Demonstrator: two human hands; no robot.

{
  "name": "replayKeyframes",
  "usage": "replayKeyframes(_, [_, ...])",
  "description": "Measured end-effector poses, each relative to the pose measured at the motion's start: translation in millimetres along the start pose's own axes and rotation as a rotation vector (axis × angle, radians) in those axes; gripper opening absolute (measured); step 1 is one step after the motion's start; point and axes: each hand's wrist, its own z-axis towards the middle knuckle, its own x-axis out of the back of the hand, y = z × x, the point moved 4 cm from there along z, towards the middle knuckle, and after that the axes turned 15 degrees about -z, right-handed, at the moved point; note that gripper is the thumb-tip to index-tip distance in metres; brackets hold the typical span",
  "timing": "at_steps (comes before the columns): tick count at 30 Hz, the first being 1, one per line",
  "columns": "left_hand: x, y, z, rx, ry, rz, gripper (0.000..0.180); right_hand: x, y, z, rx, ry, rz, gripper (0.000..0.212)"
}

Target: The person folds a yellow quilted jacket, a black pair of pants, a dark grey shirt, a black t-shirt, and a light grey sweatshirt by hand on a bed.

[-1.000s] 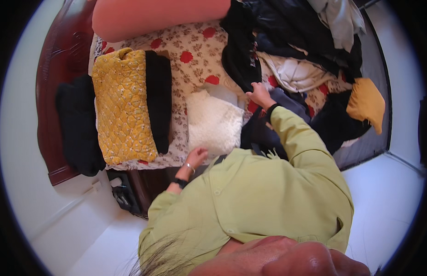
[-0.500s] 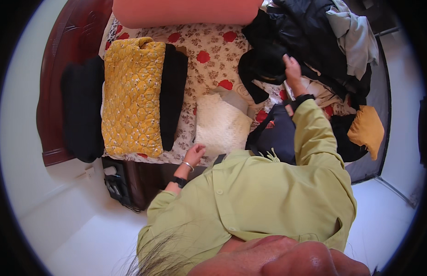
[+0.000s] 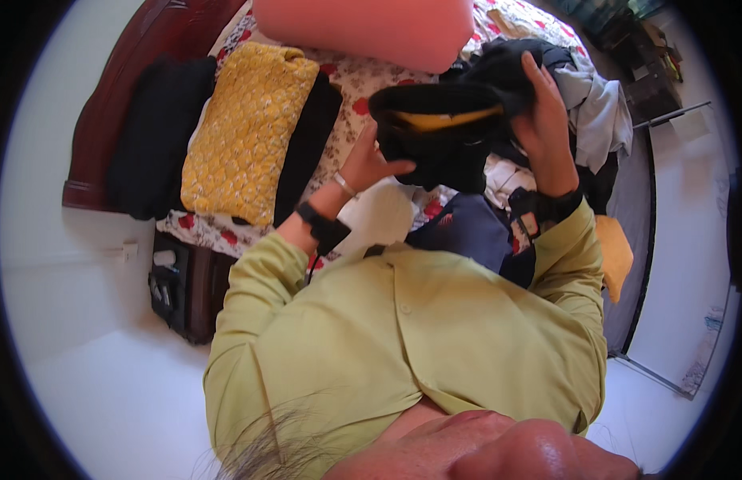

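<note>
A black garment (image 3: 447,148) is raised above the bed, its round opening showing a yellow inside; what kind of garment it is I cannot make out. My right hand (image 3: 549,128) holds it at its right side, fingers stretched up along the cloth and thumb hidden. At the left edge of the garment is my left hand (image 3: 367,164), thumb and fingers apart; whether it touches the cloth is unclear. Below the garment lie a cream fluffy cloth (image 3: 379,214) and a dark navy bag or garment (image 3: 467,228), both partly covered.
A folded yellow quilted blanket (image 3: 247,132) and black folded cloths (image 3: 159,136) are stacked on the left of the flowered bed. A pink bundle (image 3: 363,28) lies at the far side. On the right are heaped dark clothes, a grey garment (image 3: 599,108) and a mustard cloth (image 3: 615,252).
My right hand has lifted the black garment off the pile, bringing it nearer and left. My left hand has risen from beside the cream cloth to the garment's edge. The view has shifted.
</note>
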Motion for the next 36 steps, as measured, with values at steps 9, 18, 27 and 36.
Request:
replayKeyframes(9, [65.6,55.3,16.2,0.136,-0.056,-0.312,0.027,35.7,-22.1,-36.7,0.358,0.149,-0.732,0.011])
replayKeyframes(18, [92.9,130.6,33.9,0.239,-0.273,-0.081,0.022,78.4,-12.8,-45.3,0.201,0.124,-0.994,0.025])
replayKeyframes(27, [77.5,256.7,84.4,0.101,-0.243,0.042,0.028,52.7,-82.9,-58.5,0.967,0.126,-1.137,0.011])
replayKeyframes(36, [112.0,293.9,86.4,0.041,-0.107,0.339,0.029,22.0,-109.4,-59.7,0.503,-0.206,-0.943,0.023])
